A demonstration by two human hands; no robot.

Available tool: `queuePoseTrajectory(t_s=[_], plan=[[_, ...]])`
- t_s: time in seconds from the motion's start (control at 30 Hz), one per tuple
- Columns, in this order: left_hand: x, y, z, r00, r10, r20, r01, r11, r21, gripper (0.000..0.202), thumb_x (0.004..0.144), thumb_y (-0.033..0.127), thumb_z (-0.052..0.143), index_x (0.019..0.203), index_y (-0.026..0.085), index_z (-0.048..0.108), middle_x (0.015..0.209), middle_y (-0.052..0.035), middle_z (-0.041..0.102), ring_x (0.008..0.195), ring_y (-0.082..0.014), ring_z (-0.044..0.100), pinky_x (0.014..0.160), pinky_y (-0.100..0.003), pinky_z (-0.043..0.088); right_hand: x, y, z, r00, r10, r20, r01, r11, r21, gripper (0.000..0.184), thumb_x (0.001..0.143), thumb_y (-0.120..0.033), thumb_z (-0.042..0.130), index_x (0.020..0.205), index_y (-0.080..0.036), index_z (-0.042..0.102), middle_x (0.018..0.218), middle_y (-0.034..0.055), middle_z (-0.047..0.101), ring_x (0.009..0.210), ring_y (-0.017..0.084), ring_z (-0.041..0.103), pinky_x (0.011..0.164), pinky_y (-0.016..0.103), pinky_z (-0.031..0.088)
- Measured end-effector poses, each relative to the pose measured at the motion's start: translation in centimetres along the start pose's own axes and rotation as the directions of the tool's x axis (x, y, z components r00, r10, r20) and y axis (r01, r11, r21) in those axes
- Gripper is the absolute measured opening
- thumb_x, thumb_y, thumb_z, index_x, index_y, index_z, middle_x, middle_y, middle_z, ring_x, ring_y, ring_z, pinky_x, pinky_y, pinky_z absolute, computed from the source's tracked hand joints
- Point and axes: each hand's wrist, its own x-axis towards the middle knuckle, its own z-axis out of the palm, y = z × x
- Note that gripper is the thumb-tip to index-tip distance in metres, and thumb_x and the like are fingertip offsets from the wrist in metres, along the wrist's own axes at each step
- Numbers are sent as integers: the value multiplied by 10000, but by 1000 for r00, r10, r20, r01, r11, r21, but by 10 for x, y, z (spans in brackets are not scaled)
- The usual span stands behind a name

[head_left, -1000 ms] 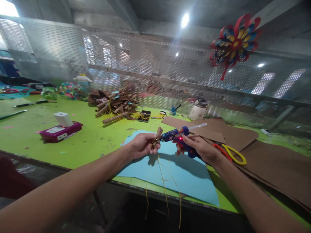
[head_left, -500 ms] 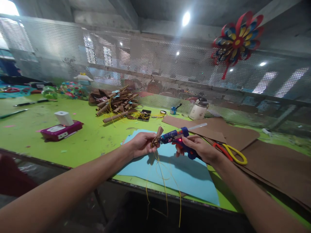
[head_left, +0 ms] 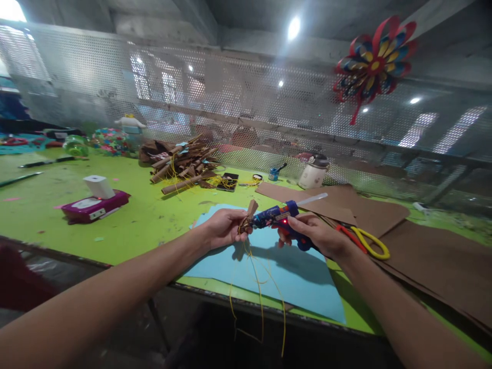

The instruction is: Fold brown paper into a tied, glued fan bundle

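Over the light blue paper point(head_left: 226, 264), my left hand point(head_left: 227, 228) pinches a small twisted brown paper piece point(head_left: 250, 209). Yellow strings point(head_left: 262, 294) trail from it past the table's front edge. My right hand point(head_left: 309, 233) is wrapped round the handle of a blue glue gun point(head_left: 284, 212), which has a lit red light. A clear glue stick point(head_left: 313, 199) juts out of its back end. The gun's nozzle points left and meets the brown paper at my left fingertips; the exact contact point is hidden.
Scissors point(head_left: 369, 243) with red and yellow handles lie on brown paper sheets point(head_left: 434, 271) at the right. Rolled brown paper pieces point(head_left: 188, 166) are heaped behind. A purple power strip point(head_left: 96, 206) sits at the left. A white jar point(head_left: 313, 173) stands near the perforated metal screen point(head_left: 246, 92).
Both hands, the glue gun and the brown paper piece keep nearly the same place. The hanging strings have swung slightly, and the view has shifted a little.
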Motion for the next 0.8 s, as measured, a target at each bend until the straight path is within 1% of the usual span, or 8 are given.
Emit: queuePoseTrajectory(t_s=[0.27,0.5,0.6,0.8], plan=[[2,-1,-4,999,-10,42,8,999,52,156,860,133,403,877,58,538,586,-103,619,442,-144,586,375,-202,457,0,2,-5,999,-8,-37,6,998,-57,377,881,-448,466,788,-127,639,747,85,641,682,156,583,674,291,430],[0,-1,-2,997,-7,80,-2,994,113,180,876,161,376,850,83,535,587,-103,638,403,-141,576,375,-200,449,-1,1,-11,992,28,-123,-48,986,-159,436,871,-504,440,759,-130,634,739,83,644,677,154,587,609,264,408],[-1,-1,-2,996,-1,86,-10,991,132,194,883,168,370,830,85,537,587,-101,642,395,-145,578,370,-203,443,-1,2,-14,992,2,-125,-26,983,-184,428,877,-495,438,762,-131,630,737,80,647,689,153,590,622,263,407],[2,-2,-7,993,23,117,-38,991,130,213,883,193,383,839,70,550,603,-102,643,411,-144,583,385,-208,454,-3,1,-22,993,-49,-111,23,974,-224,402,869,-486,460,773,-136,632,725,72,646,667,140,568,640,265,422]])
